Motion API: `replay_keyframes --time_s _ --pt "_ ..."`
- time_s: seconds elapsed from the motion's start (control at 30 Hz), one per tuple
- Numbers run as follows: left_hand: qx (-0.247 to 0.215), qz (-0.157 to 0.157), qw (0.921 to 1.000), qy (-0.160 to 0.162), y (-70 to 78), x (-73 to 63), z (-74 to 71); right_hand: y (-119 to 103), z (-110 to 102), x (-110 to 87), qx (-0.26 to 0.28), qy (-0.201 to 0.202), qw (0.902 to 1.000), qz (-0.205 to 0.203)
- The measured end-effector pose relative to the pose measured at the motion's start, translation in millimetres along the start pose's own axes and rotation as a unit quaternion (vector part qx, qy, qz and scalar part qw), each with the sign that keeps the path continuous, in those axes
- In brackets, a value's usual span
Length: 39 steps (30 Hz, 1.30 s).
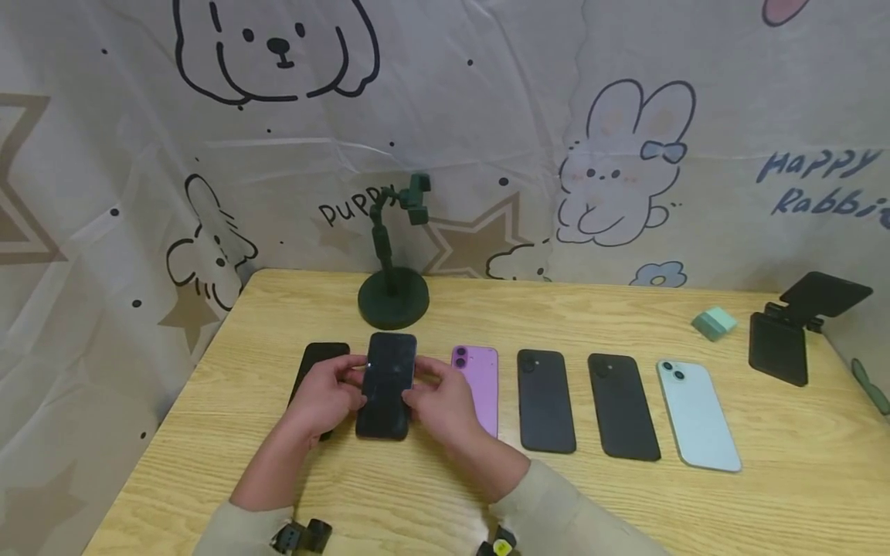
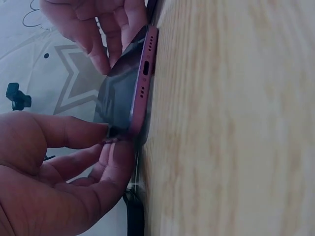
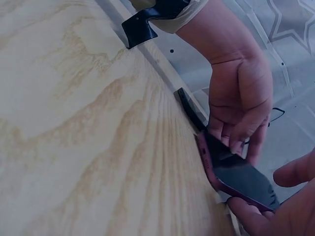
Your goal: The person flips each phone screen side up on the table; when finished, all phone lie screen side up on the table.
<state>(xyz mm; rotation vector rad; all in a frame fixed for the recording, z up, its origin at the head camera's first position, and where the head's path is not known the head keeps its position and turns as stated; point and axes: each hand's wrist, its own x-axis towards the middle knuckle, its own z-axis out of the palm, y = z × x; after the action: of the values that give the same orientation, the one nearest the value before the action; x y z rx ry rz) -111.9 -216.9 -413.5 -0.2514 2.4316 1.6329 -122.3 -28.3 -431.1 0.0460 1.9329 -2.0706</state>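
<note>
A smartphone with a dark screen (image 1: 386, 386) lies face up between both hands, and its pink-purple bottom edge shows the charging port in the left wrist view. My left hand (image 1: 325, 398) pinches its left side, thumb at the front and fingers along the edge (image 2: 74, 172). On the opposite side, my right hand (image 1: 448, 405) holds the other long edge with thumb and fingers. Its lower end sits close over the tabletop. Partly under my left hand is a black phone (image 1: 323, 353); a pink-purple phone (image 1: 487, 386), back up, is partly covered by my right hand.
To the right lie two black phones (image 1: 546, 401) (image 1: 623, 407) and a light blue phone (image 1: 698, 415), backs up. Behind stands a dark green phone stand (image 1: 393, 297). A teal block (image 1: 714, 323) and a black folding stand (image 1: 779, 347) are at the back right of the wooden table (image 1: 556, 510).
</note>
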Motion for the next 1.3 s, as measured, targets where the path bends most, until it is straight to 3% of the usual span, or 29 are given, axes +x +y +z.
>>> replay_keyframes --time_s 0.27,0.53,0.7,0.97,1.2,1.3 --pt "0.034 0.003 0.9994 -0.006 -0.3 0.9 5.5 -2 -1 -2.9 -0.032 -0.014 0.9993 0.012" --pt "0.09 0.008 0.9958 0.01 4.6 -0.1 10.6 -5 -4 -8.7 -0.061 -0.024 0.9978 0.0" --pt "0.077 -0.002 0.9966 0.027 5.4 -0.3 11.5 -3 -8 -8.9 -0.045 -0.042 0.9981 -0.003" --pt "0.012 -0.04 0.9979 0.049 1.8 1.0 10.8 -1 -14 -9.2 -0.029 -0.055 0.998 0.002" --pt "0.0 -0.035 0.9985 0.042 3.8 -2.2 7.6 -1 -17 -10.8 -0.029 -0.067 0.9973 -0.013" --pt "0.019 -0.027 0.9984 0.046 5.9 -4.5 8.0 -3 -19 -13.0 -0.039 -0.074 0.9962 -0.025"
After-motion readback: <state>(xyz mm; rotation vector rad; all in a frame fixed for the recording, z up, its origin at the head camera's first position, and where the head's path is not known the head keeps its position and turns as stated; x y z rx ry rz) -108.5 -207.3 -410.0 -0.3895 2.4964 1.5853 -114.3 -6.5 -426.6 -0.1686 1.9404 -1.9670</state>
